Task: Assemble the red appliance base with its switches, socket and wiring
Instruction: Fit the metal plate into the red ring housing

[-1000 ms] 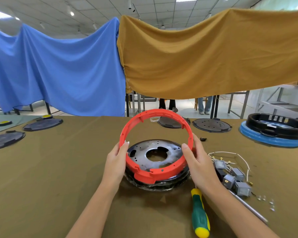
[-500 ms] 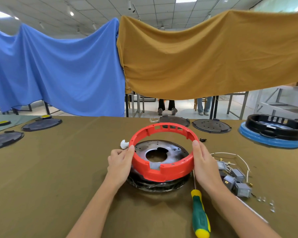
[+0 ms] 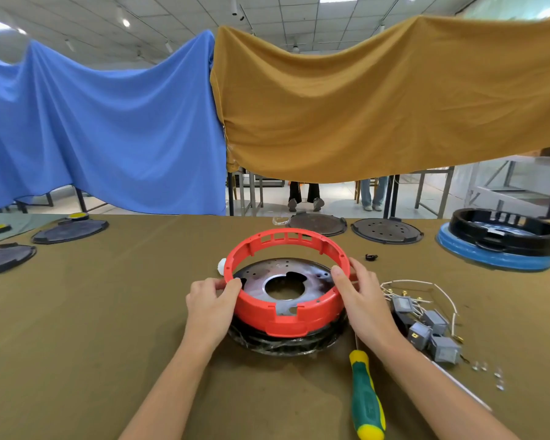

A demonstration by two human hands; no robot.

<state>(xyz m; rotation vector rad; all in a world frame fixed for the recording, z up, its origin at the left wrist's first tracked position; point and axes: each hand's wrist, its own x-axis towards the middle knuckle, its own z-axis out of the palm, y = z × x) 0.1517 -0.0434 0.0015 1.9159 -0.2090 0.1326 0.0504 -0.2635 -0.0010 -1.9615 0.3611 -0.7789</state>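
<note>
1. The table (image 3: 77, 328), under an olive cloth, is my whole work surface. Behind it hang a blue cloth (image 3: 102, 122) and a mustard cloth (image 3: 378, 106), which screen most of the room; only legs and table frames show beneath them.
2. A black ring on a blue base (image 3: 502, 246) sits far right, cut off at the frame edge. Several dark round plates (image 3: 386, 230) lie along the back and left, well apart from my work. I judge them spares for other units.
3. The red base ring (image 3: 286, 315) is at table centre, directly in front of me, resting on the metal plate (image 3: 286, 277) and its dark underpart. I judge I am seating it, lining its front notch up with the plate.
4. My left hand (image 3: 210, 304) holds the ring's left wall, thumb over the rim and fingers curled on the outside. My right hand (image 3: 359, 296) holds the right wall the same way. Gripping opposite sides keeps the ring level as it settles.
5. The green-and-yellow screwdriver (image 3: 365, 398) lies just right of the base, its shaft partly hidden under my right wrist.
6. The grey switches (image 3: 426, 331) and white wiring (image 3: 426, 285) wait in a tangle at right, not yet fitted. I cannot pick out the socket.
7. A small white piece (image 3: 221, 265) peeks from behind the ring's left; a tiny black part (image 3: 371, 257) and a few clear bits (image 3: 489, 373) are too small to identify.
</note>
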